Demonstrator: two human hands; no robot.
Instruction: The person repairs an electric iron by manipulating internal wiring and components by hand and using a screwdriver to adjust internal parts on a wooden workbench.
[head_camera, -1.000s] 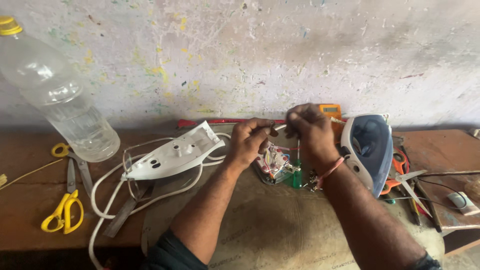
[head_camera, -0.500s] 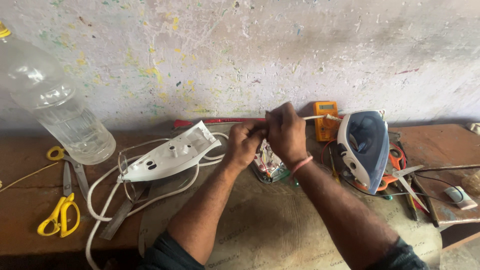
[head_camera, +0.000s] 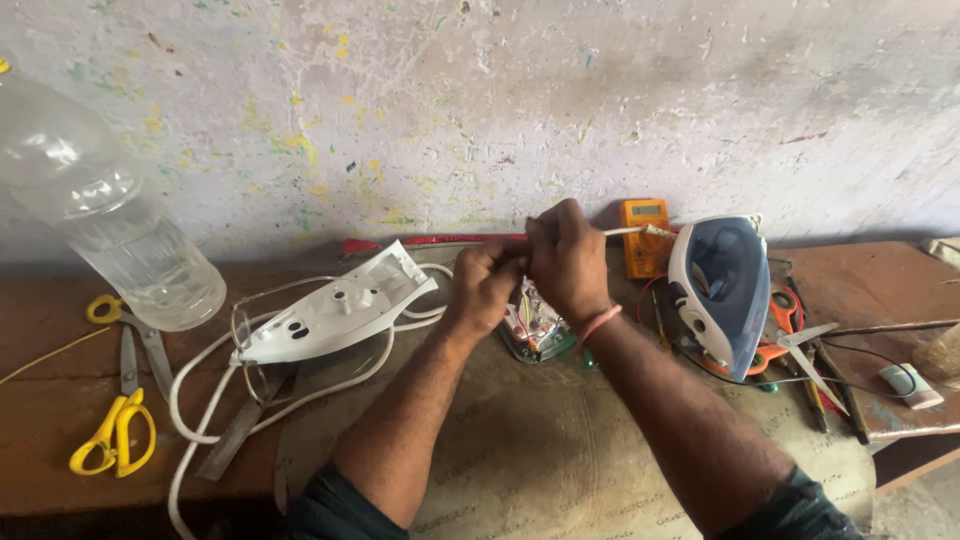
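**Two hands working on a wire above an opened iron base**

Both hands meet over the middle of the brown wooden bench (head_camera: 900, 290). The left hand (head_camera: 485, 285) is curled into a loose fist, fingertips pinched together just beside the right hand. The right hand (head_camera: 565, 260), a pink band at its wrist, is closed around a thin pale wire (head_camera: 625, 231) that runs rightward toward the small orange multimeter (head_camera: 645, 235) standing against the paint-flecked wall. What the left fingers pinch cannot be told. Directly beneath the hands lies the exposed metal iron base with coloured wiring (head_camera: 535, 325), resting on a tan sheet of cardboard (head_camera: 500, 440). To the left sits the white plastic iron cover (head_camera: 335, 315) amid loops of white cord (head_camera: 200, 400). To the right, the blue-and-white iron housing (head_camera: 720, 290) stands tilted on its side. Far left: yellow-handled scissors (head_camera: 115, 430) and a clear plastic bottle (head_camera: 110, 225).
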